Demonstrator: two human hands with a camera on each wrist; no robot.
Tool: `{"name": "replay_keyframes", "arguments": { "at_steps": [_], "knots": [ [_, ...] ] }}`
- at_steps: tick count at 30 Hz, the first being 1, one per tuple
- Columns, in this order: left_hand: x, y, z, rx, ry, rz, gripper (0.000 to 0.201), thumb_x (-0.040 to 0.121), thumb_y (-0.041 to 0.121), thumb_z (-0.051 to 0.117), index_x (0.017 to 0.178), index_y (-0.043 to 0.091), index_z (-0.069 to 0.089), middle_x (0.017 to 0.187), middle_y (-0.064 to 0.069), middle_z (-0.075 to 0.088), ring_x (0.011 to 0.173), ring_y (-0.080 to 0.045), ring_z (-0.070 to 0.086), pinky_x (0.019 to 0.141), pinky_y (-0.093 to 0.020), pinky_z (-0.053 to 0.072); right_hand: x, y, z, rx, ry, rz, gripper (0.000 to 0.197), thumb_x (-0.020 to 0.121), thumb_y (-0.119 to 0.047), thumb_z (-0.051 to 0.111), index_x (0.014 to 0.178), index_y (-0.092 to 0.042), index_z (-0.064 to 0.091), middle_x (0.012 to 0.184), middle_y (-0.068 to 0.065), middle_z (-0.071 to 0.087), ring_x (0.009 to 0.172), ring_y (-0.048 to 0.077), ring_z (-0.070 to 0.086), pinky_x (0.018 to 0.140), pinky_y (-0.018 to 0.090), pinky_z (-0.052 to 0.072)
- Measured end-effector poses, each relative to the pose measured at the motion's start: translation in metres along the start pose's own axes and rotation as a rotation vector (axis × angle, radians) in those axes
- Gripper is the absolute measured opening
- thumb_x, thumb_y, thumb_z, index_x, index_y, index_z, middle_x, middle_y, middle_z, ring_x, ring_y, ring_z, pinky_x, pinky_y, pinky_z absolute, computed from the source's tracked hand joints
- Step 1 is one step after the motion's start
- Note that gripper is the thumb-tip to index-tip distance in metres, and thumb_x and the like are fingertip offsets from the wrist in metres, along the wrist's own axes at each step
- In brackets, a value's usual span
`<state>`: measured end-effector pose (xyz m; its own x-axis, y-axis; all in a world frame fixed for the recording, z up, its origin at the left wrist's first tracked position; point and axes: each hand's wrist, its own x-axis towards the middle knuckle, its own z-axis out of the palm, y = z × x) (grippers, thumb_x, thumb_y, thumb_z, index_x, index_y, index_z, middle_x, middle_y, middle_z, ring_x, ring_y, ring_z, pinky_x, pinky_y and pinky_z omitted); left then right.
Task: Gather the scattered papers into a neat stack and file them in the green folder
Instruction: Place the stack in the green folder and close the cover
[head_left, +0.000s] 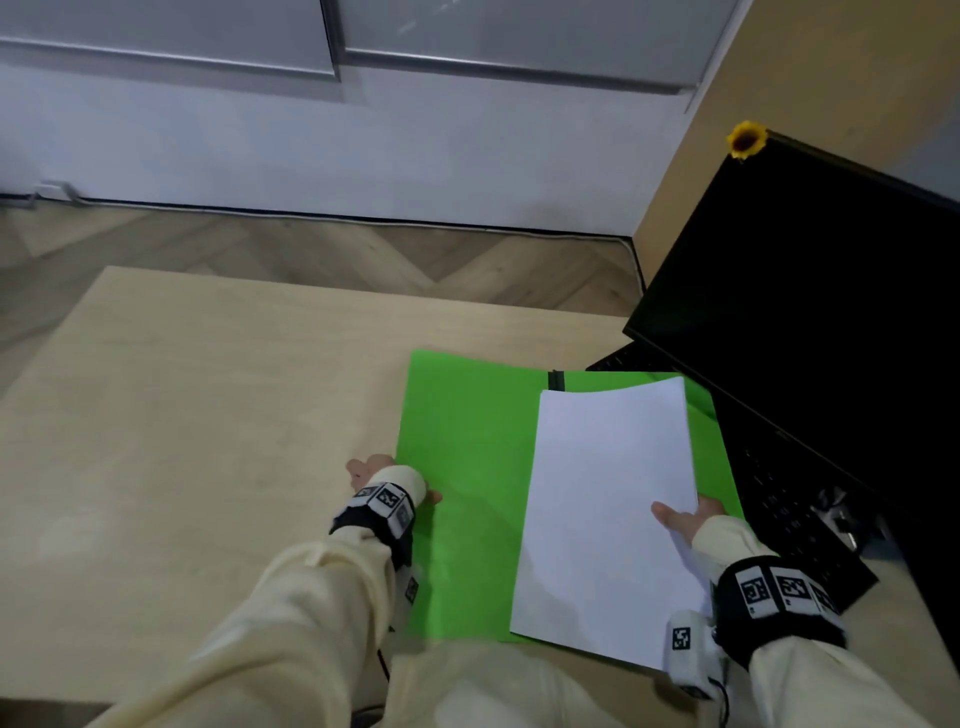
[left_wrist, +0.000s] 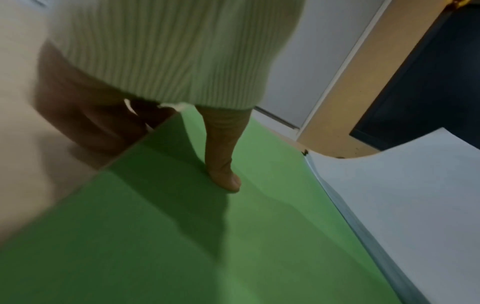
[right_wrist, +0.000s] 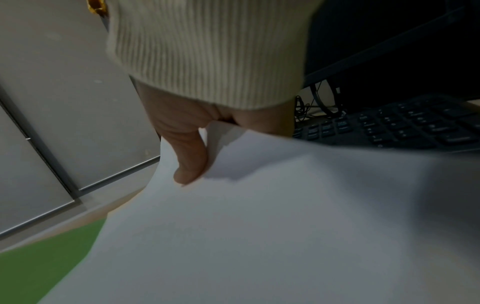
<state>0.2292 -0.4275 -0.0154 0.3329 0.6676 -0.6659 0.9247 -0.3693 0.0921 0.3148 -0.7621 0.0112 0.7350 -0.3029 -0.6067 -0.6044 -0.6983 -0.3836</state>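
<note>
The green folder (head_left: 467, 467) lies open on the wooden table (head_left: 208, 415). My left hand (head_left: 370, 469) grips the outer edge of its left flap. In the left wrist view the thumb (left_wrist: 223, 164) presses on top of the folder (left_wrist: 182, 236), and the fingers (left_wrist: 85, 123) curl under its edge. My right hand (head_left: 685, 517) pinches a neat stack of white papers (head_left: 608, 509) at its right edge, thumb (right_wrist: 187, 148) on top. The stack (right_wrist: 259, 236) hangs bowed over the folder's right half, with its far end sagging.
An open black laptop (head_left: 805, 312) stands right of the folder, its keyboard (head_left: 795, 514) just beyond my right hand. A yellow flower (head_left: 746, 139) sits on the screen's top corner. A black band (head_left: 556, 379) marks the folder's spine. The table's far edge drops to the wood floor.
</note>
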Motion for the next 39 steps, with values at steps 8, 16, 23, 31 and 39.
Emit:
{"name": "replay_keyframes", "arguments": {
  "at_steps": [8, 16, 23, 31, 39],
  "knots": [
    [-0.004, -0.038, -0.075, -0.465, -0.114, 0.146, 0.059, 0.076, 0.011, 0.075, 0.127, -0.001, 0.050, 0.116, -0.022, 0.065, 0.102, -0.037, 0.065, 0.089, -0.048, 0.053, 0.017, -0.017, 0.007, 0.019, -0.017, -0.057, 0.069, 0.082, -0.021, 0.068, 0.137, 0.007, 0.037, 0.141, 0.023, 0.043, 0.129, 0.037, 0.043, 0.110, 0.042, 0.033],
    [-0.019, -0.090, -0.152, -0.735, -0.025, 0.218, 0.043, 0.082, -0.002, 0.063, 0.125, -0.001, 0.054, 0.109, -0.022, 0.067, 0.085, -0.032, 0.061, 0.089, -0.057, 0.050, 0.009, -0.072, 0.067, -0.012, -0.137, -0.143, 0.060, 0.082, -0.025, 0.067, 0.131, 0.002, 0.045, 0.132, 0.018, 0.053, 0.122, 0.036, 0.050, 0.104, 0.038, 0.038],
    [-0.011, -0.119, -0.176, -0.790, 0.022, 0.196, 0.041, 0.085, -0.001, 0.061, 0.125, 0.001, 0.054, 0.111, -0.022, 0.066, 0.073, -0.026, 0.062, 0.078, -0.046, 0.052, -0.022, -0.113, 0.133, -0.067, -0.217, -0.173, 0.070, 0.087, -0.028, 0.062, 0.142, -0.002, 0.028, 0.148, 0.017, 0.033, 0.136, 0.033, 0.034, 0.110, 0.035, 0.030],
    [-0.015, -0.133, -0.199, -0.741, 0.090, 0.256, 0.031, 0.091, 0.006, 0.055, 0.121, 0.001, 0.059, 0.115, -0.021, 0.065, 0.089, -0.028, 0.059, 0.094, -0.049, 0.050, -0.039, -0.129, 0.164, -0.048, -0.160, -0.173, 0.067, 0.083, -0.021, 0.066, 0.139, 0.000, 0.034, 0.142, 0.013, 0.043, 0.130, 0.031, 0.042, 0.109, 0.031, 0.032],
    [-0.042, -0.139, -0.209, -0.783, 0.024, 0.390, 0.032, 0.091, 0.013, 0.056, 0.123, 0.011, 0.059, 0.124, -0.008, 0.063, 0.110, -0.025, 0.060, 0.090, -0.041, 0.053, -0.046, -0.137, 0.144, -0.242, -0.013, -0.236, 0.054, 0.083, -0.022, 0.062, 0.128, -0.004, 0.037, 0.134, 0.019, 0.037, 0.124, 0.037, 0.042, 0.101, 0.041, 0.040]
  ]
}}
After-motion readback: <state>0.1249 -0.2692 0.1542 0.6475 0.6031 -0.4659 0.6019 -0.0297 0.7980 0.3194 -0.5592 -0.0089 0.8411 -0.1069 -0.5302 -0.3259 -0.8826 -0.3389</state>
